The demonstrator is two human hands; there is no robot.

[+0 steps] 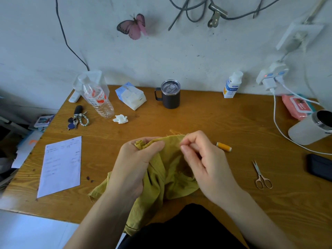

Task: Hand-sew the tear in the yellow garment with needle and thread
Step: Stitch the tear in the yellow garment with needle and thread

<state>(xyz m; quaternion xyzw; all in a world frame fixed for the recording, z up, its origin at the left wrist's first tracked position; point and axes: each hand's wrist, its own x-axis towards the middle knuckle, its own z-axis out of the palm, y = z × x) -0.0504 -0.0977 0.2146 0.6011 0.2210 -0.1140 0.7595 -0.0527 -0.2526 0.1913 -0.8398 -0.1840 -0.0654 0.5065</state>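
Two hands are on the yellow garment (172, 178), bunched on the table (197, 119) right in front of me. My left hand (138, 162) grips a fold. My right hand (203, 164) pinches the top edge with curled fingers (194, 139); the needle is too small to see. If my left hand goes loose, the cloth may slip and the stitch go crooked. I may prick a finger hidden under the fold. A hard tug may snap the thread.

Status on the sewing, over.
Left hand grips bunched yellow garment. Right hand pinches its top edge; needle too small to see. Thread spool, scissors lie apart, nothing blocking.
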